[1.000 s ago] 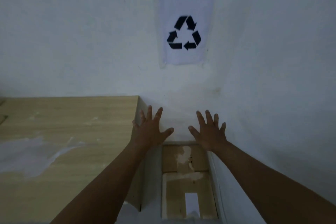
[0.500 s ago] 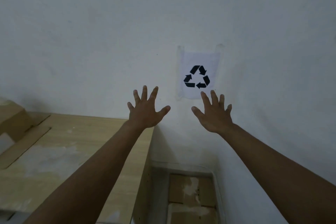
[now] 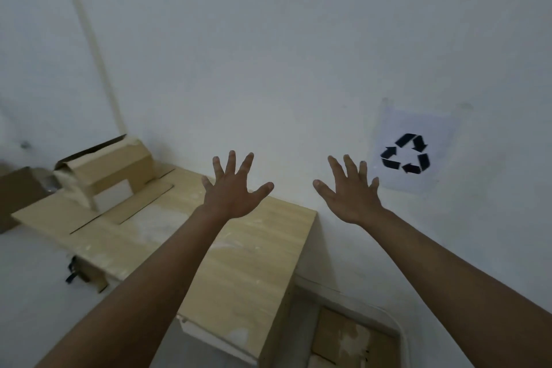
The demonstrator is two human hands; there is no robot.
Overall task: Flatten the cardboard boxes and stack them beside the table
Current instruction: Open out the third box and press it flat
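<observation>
Wall (image 3: pixel 268 54), white. Rises behind the table (image 3: pixel 245 263) and past its right end.

Table, pale wood. Runs lengthwise from the near right end away to the far left.

Cardboard box (image 3: pixel 116 167), not flattened. Stands on the table's far left end, long axis along the table's length, dark open mouth turned up and to the left. Spreads loose flaps (image 3: pixel 140 203) flat on the tabletop on the near side.

Darker second box (image 3: pixel 21 191). Sits just past the table's far left end, cut by the frame edge.

Flattened cardboard (image 3: pixel 349 337). Lies flat on the floor just off the table's right end, at the foot of the wall, patched with pale marks. Full length cannot be told, lower part out of frame.

Paper sign (image 3: pixel 412 146). Hangs on the wall well to the right of the table, higher than the tabletop. Bears three black arrows chasing in a triangle, the recycling mark.

Left hand (image 3: pixel 234 191). Hangs in the air over the table's far right corner, arm stretched forward, back of the hand to the camera, fingers straight and fanned wide, gripping nothing.

Right hand (image 3: pixel 352 194). Hangs level with it, beyond the table's right end, in front of the wall. Shows the same pose: arm extended, fingers straight and splayed, nothing held.
</observation>
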